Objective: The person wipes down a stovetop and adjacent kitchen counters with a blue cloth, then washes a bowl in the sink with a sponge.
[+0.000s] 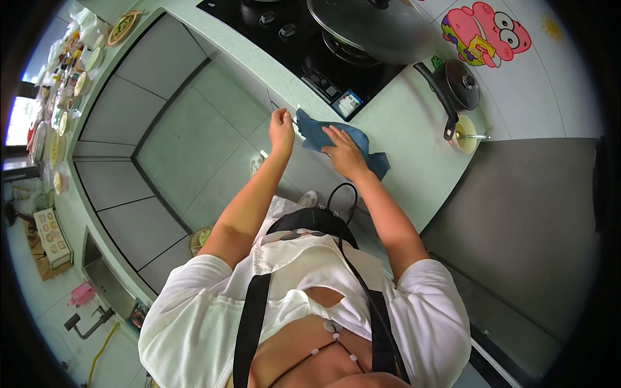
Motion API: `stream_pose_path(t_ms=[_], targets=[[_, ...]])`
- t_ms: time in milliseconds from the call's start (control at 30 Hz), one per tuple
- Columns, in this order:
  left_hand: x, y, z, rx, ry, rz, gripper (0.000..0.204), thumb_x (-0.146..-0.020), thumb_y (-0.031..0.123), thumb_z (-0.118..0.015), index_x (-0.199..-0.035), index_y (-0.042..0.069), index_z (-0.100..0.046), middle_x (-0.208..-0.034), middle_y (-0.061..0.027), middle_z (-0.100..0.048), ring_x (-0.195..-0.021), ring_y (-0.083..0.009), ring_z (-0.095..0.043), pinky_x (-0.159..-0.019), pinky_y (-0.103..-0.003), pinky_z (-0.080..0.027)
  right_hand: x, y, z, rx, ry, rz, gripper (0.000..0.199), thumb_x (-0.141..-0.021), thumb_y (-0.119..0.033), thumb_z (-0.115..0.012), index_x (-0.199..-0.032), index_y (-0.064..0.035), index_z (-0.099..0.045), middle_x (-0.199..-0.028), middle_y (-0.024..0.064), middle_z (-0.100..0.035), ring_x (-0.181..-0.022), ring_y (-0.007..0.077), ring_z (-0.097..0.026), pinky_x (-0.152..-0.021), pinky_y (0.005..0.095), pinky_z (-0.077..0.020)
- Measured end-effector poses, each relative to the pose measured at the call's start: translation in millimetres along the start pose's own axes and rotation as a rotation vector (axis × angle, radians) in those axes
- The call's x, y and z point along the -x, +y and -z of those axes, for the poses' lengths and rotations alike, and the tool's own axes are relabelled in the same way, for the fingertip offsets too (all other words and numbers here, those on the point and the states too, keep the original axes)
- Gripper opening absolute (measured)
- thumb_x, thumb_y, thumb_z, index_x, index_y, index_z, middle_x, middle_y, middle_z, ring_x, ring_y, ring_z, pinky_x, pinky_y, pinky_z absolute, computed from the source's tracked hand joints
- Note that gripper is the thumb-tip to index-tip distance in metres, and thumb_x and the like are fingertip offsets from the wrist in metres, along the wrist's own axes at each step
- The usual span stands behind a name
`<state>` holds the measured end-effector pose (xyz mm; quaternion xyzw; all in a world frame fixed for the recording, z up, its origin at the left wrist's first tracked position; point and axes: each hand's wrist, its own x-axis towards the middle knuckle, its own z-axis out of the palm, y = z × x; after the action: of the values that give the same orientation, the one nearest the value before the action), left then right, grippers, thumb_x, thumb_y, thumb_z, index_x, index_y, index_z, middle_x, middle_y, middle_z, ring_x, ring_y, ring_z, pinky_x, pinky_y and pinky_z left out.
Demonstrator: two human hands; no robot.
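Observation:
A dark blue cloth (312, 132) lies crumpled on the pale countertop, beside the black gas hob (284, 48). My right hand (346, 155) rests on top of this cloth, its fingers stretched out and slightly apart. Just left of the cloth, in front of the counter's edge, is my left hand (281, 131). Its fingers are curled closed, and whatever they may hold is too small or hidden to make out.
A large lidded pan (369, 29) sits on the hob. To the right, a small black pan (456, 87) with a lid stands by a cream bowl (466, 136). Dishes and bottles line the left counter, above a sink (107, 278). A black cable (349, 187) hangs near my waist.

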<state>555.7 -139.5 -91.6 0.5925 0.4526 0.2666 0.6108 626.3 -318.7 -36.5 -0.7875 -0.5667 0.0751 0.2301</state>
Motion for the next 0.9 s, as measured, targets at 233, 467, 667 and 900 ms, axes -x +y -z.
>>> stream_pose_path(t_ms=[233, 467, 667, 900], targets=[[13, -14, 3, -0.021, -0.056, 0.001, 0.029, -0.088, 0.021, -0.05, -0.109, 0.0, -0.054, -0.094, -0.011, -0.06, -0.085, -0.0185, -0.056, -0.077, -0.03, -0.044, 53, 20, 26, -0.073, -0.015, -0.043, 0.021, -0.07, 0.003, -0.048, -0.073, -0.0055, -0.067, -0.119, 0.0073, -0.056, -0.118, 0.0236, -0.047, -0.096, 0.0327, -0.0406], [11, 3, 16, 0.056, -0.089, 0.013, 0.029, -0.088, 0.02, -0.05, -0.107, -0.001, -0.054, -0.092, -0.0102, -0.059, -0.082, -0.0176, -0.054, -0.076, -0.03, -0.044, 78, 10, 83, 0.287, -0.222, -0.448, 0.016, -0.069, -0.003, -0.051, -0.067, -0.0102, -0.065, -0.097, 0.0046, -0.063, -0.085, 0.0258, -0.06, -0.073, 0.0358, -0.0478], [-3, 17, 26, 0.002, -0.092, 0.032, 0.027, -0.088, 0.019, -0.049, -0.106, -0.001, -0.054, -0.09, -0.0091, -0.058, -0.081, -0.0161, -0.054, -0.075, -0.029, -0.043, 31, -11, 131, 0.338, 0.121, -0.647, 0.019, -0.073, -0.005, -0.053, -0.088, -0.0089, -0.063, -0.104, 0.0113, -0.058, -0.095, 0.0304, -0.056, -0.08, 0.0384, -0.0456], [-32, 37, 32, -0.002, -0.158, 0.021, 0.026, -0.088, 0.019, -0.05, -0.104, -0.001, -0.053, -0.089, -0.0069, -0.057, -0.082, -0.0155, -0.058, -0.071, -0.027, -0.043, -41, 2, 70, 0.02, 0.253, -0.33, 0.054, -0.079, -0.015, -0.06, -0.129, -0.0058, -0.041, -0.132, 0.0207, -0.041, -0.123, 0.0355, -0.038, -0.101, 0.0384, -0.0317]])
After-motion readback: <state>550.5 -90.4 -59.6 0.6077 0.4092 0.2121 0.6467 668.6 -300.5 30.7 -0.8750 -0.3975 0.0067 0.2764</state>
